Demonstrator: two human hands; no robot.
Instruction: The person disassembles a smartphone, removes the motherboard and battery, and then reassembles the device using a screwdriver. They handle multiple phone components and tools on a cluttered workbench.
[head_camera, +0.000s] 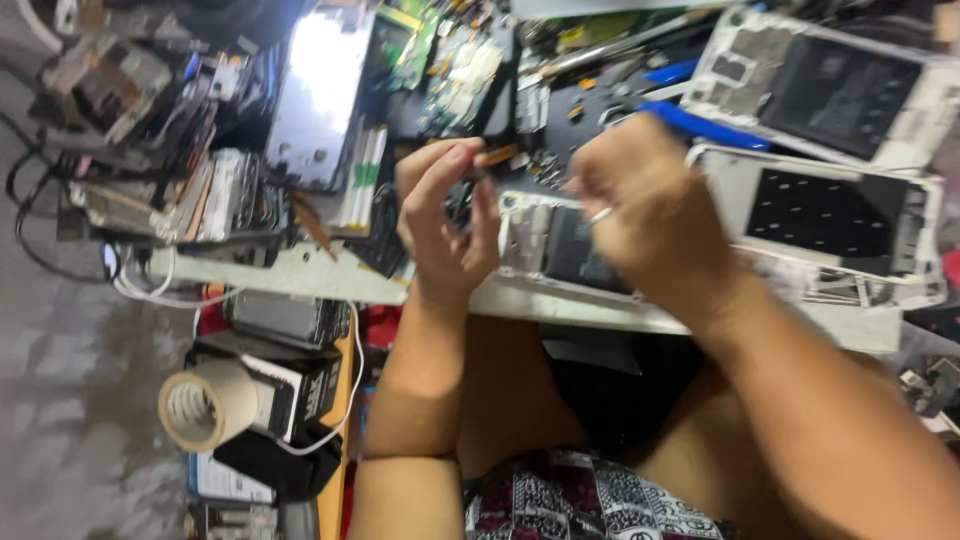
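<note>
My left hand (443, 215) pinches a small orange-brown flex part (496, 156) between thumb and fingertips above an opened phone frame (550, 245) lying at the bench's front edge. My right hand (650, 205) is closed around thin metal tweezers (590, 212), whose tip points left over the same phone frame. Both hands hover close together, blurred by motion.
Two opened white phone housings (830, 215), (830, 85) lie at the right. A silver back plate (320, 95), circuit boards (440, 50) and a blue tool (700, 125) crowd the bench. A tape roll (205, 405) and boxes sit low at the left, by the grey floor.
</note>
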